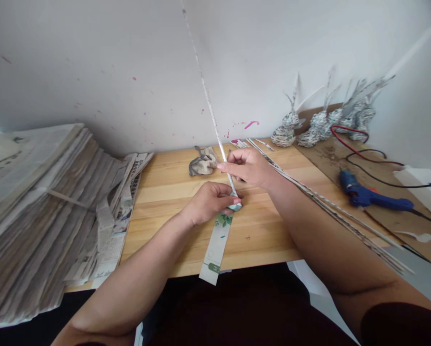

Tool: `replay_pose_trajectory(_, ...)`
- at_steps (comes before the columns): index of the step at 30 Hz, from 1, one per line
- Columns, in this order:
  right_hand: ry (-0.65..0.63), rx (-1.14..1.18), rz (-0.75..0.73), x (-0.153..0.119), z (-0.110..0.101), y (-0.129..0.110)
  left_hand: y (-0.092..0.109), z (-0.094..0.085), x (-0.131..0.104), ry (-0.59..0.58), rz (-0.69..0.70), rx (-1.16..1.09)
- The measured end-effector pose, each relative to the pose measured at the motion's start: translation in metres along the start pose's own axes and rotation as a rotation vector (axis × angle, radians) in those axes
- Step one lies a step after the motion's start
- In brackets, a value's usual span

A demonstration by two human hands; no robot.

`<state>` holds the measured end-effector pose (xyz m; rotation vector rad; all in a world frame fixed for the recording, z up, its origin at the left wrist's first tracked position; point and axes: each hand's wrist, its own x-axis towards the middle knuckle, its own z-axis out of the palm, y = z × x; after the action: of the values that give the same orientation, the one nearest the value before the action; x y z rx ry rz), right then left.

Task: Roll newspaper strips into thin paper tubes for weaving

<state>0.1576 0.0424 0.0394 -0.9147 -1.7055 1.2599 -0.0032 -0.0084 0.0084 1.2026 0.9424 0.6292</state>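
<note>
A long thin white rolled-paper stick [208, 102] leans up from the table toward the wall. At its lower end my left hand [213, 199] pinches it together with the end of a printed paper strip. The paper strip [215, 245], white with green leaf prints, hangs down past the table's front edge. Higher up, my right hand [249, 167] is closed with thumb and fingers around the same stick. Behind my hands lies a crumpled grey-brown cloth [203, 161].
Stacked newspapers [45, 211] fill the left. Loose paper sticks [326, 204] lie along the right, some under my right forearm. A blue glue gun [372, 194] with its cable rests on cardboard [323, 156]. Several woven paper figures [285, 130] stand at the back right.
</note>
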Motion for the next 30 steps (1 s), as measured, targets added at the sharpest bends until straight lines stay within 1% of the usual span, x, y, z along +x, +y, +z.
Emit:
replay_pose_trajectory(1,-0.006,0.015,-0.004,0.0,0.001,0.0,0.0,-0.001,0.0,-0.001,0.011,-0.002)
replay_pose_trajectory(3,-0.064,0.076,0.016,0.001,0.002,0.0,0.0,-0.002,0.0,0.005,0.033,-0.014)
replay_pose_trajectory(5,-0.117,0.135,0.047,0.001,0.001,0.001,0.002,-0.003,0.0,0.036,0.07,-0.037)
replay_pose_trajectory(8,-0.113,0.164,0.043,0.002,0.001,0.003,0.008,-0.006,-0.001,0.144,0.158,-0.087)
replay_pose_trajectory(11,-0.078,0.116,0.015,0.002,0.001,0.004,0.014,-0.009,-0.001,0.269,0.251,-0.134)
replay_pose_trajectory(15,-0.081,0.049,0.028,0.002,0.003,0.008,0.019,-0.014,0.0,0.372,0.31,-0.189)
replay_pose_trajectory(18,-0.088,0.046,0.039,0.003,0.006,0.011,0.02,-0.017,0.001,0.393,0.309,-0.213)
replay_pose_trajectory(21,-0.059,0.019,0.03,0.004,0.009,0.011,0.02,-0.02,0.001,0.382,0.315,-0.218)
replay_pose_trajectory(25,0.006,-0.122,-0.021,0.003,0.011,0.009,0.019,-0.023,0.002,0.367,0.313,-0.223)
replay_pose_trajectory(30,0.105,-0.336,-0.103,0.0,0.014,0.009,0.019,-0.025,0.003,0.396,0.294,-0.246)
